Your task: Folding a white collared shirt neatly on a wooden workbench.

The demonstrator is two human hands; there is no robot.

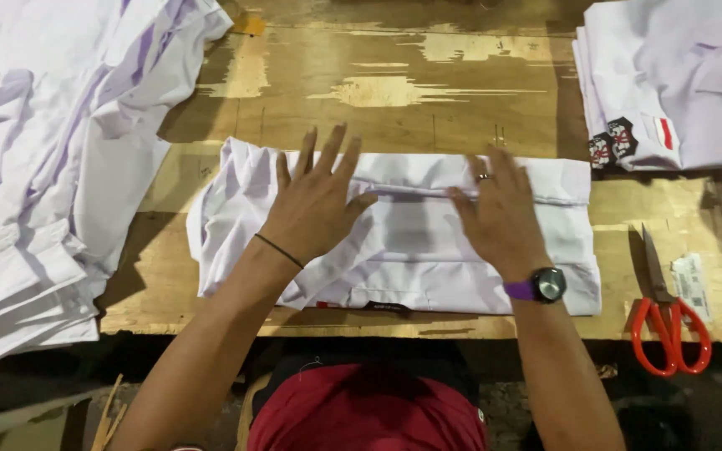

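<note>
The right hand [501, 215] is motion-blurred (fingers smeared), and both shirt piles [35, 150] run off frame.

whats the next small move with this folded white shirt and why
Probably sweep the left hand outward to the left: the folded white shirt is rumpled and bunched at that end, while under the right hand it lies flat.

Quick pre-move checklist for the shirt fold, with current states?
1. Left hand flat on the folded white shirt: ok.
2. Right hand flat on the shirt: ok.
3. Shirt fully on the wooden table: ok.
4. Left end of the shirt smooth: not ok, bunched.
5. Orange scissors apart from the shirt: ok.
6. Shirt stack at far right apart from the fold: ok.
</note>
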